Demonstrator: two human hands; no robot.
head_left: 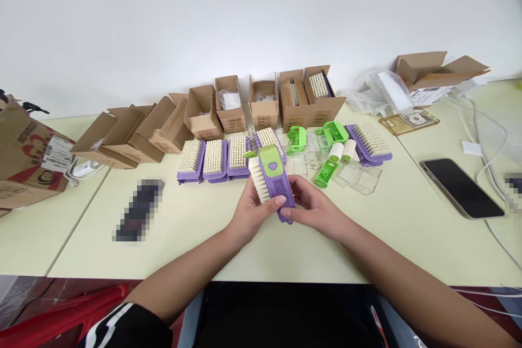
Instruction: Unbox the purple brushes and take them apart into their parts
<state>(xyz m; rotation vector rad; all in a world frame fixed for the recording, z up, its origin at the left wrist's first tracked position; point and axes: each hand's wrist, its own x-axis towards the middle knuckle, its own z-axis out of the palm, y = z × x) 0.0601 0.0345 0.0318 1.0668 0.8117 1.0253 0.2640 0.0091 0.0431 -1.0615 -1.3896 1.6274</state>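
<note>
Both of my hands hold a purple and green scrubbing brush (278, 185) tilted above the table, its pale bristles facing left. My left hand (255, 209) grips it from the bristle side, with the thumb across the purple back. From the other side my right hand (310, 204) closes on its lower end, the thumb near the left one. Behind it stands a row of bristle blocks on purple bases (215, 160). To the right lie green plastic parts (297, 138), white rollers (342, 150), clear plastic covers (364, 179) and thin metal springs (313, 164).
Open cardboard boxes (204, 111) line the wall. Another purple brush block (371, 143) lies right of the parts. A phone (463, 187) and white cables (485, 163) are at the right, a blurred dark object (139, 210) at the left. A large carton (32, 157) stands far left.
</note>
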